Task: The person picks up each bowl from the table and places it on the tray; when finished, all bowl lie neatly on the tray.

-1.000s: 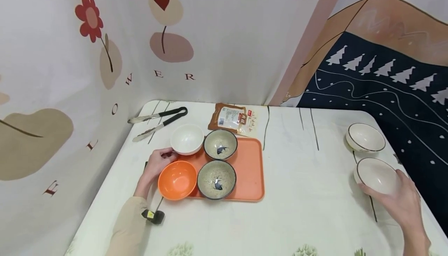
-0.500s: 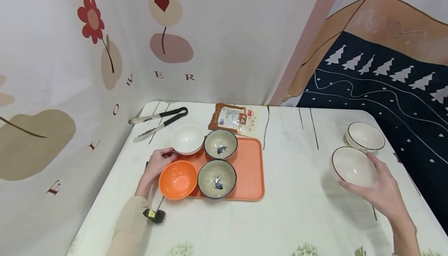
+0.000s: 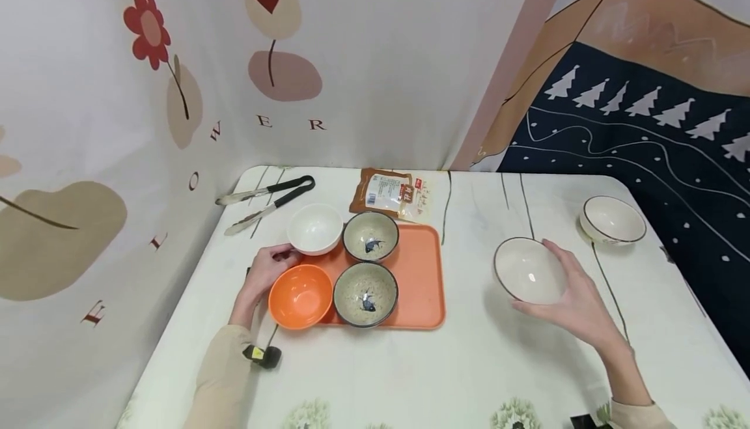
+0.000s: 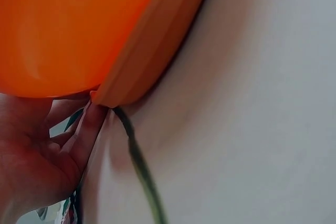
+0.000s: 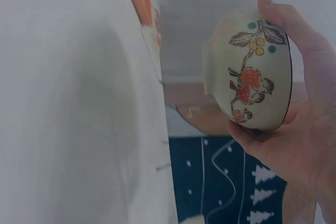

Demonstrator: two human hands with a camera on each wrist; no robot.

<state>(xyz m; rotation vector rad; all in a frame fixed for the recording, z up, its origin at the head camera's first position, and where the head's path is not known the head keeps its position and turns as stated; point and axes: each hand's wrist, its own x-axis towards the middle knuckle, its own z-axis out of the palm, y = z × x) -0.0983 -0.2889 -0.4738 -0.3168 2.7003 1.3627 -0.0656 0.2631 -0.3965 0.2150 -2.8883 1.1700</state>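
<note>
My right hand grips a cream bowl with a thin dark rim, thumb and fingers spread around its side. In the right wrist view this bowl is held above the table and shows painted red fruit and leaves. My left hand holds the left edge of the orange tray, between a white bowl and an orange bowl. In the left wrist view the left-hand fingers are at the tray's edge, partly hidden under the orange bowl. Two speckled bowls with blue fish also stand on the tray.
Another cream bowl stands at the table's far right. Black-handled tongs lie at the back left, and a brown and clear food packet lies behind the tray. Printed curtains border the white-covered table.
My right hand has lifted the cream bowl and carried it left, away from the other cream bowl and toward the tray. The left hand stays at the tray's edge.
</note>
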